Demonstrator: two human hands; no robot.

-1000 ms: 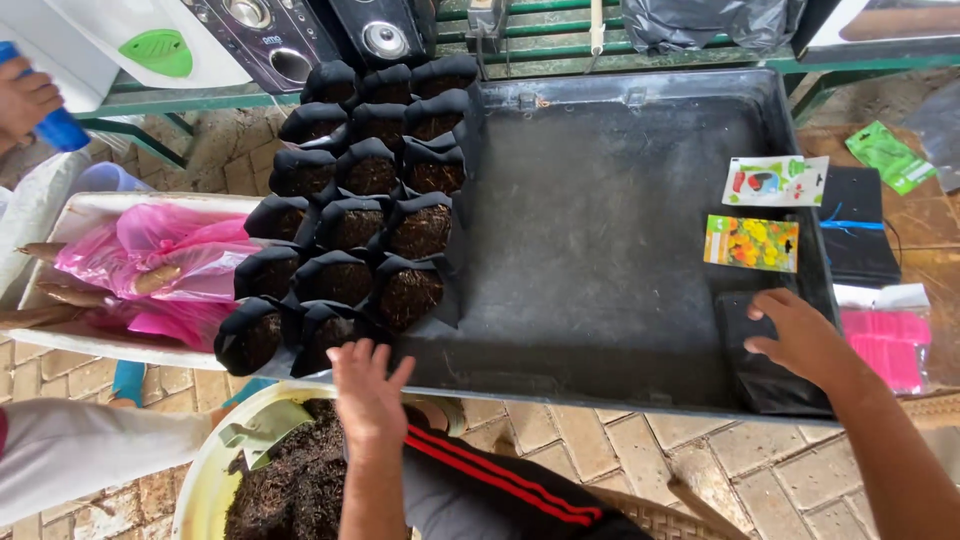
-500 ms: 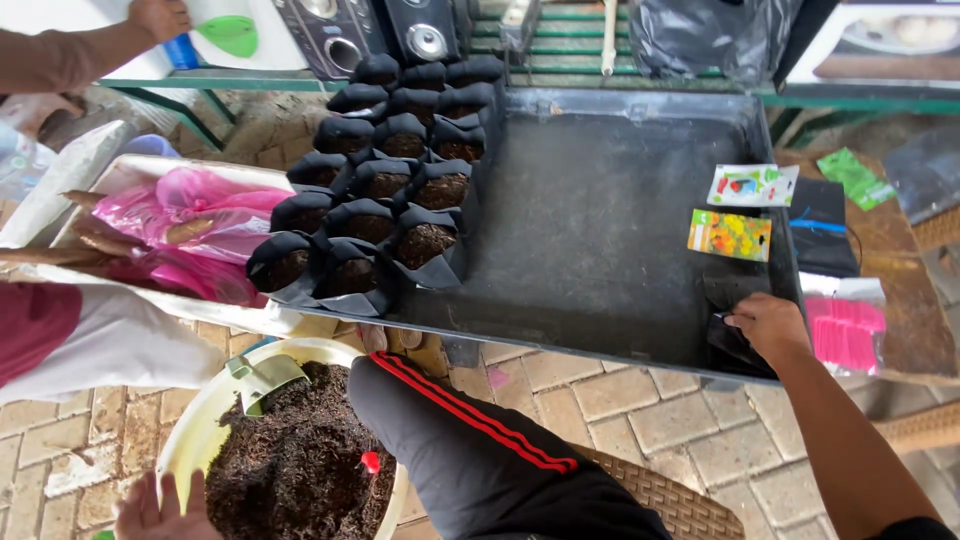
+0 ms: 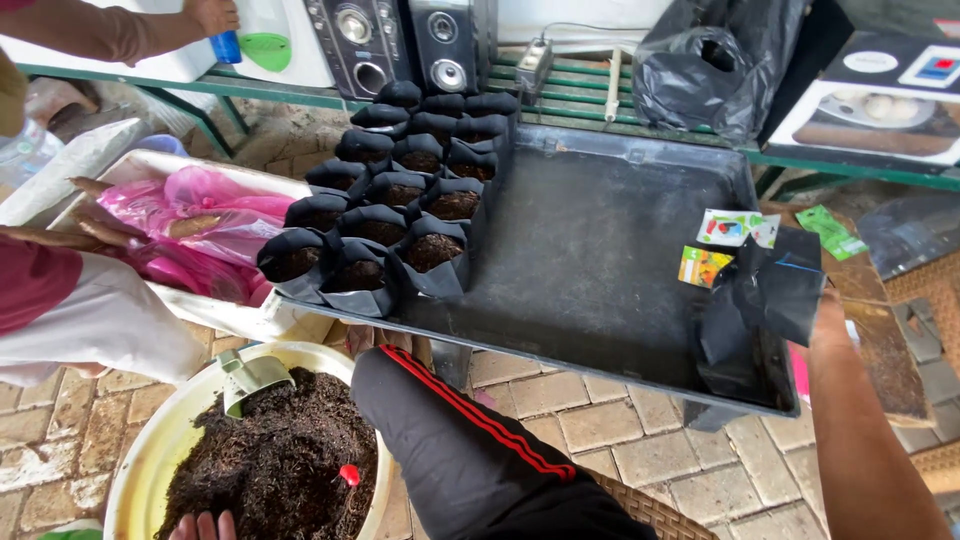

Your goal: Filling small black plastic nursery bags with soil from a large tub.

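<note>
Right hand (image 3: 826,312) is mostly hidden behind the empty black bag (image 3: 765,290) it's lifting over the right end of the big black tray (image 3: 590,260), fingers clamped on the bag. Left hand (image 3: 200,525) is down at the bottom edge, fingertips resting on the soil (image 3: 275,465) in the pale basin (image 3: 150,450); can't tell whether those fingers are curled. Filled bags (image 3: 400,200) sit packed in the tray's left end, seed packets (image 3: 725,245) just beside the empty bag.
</note>
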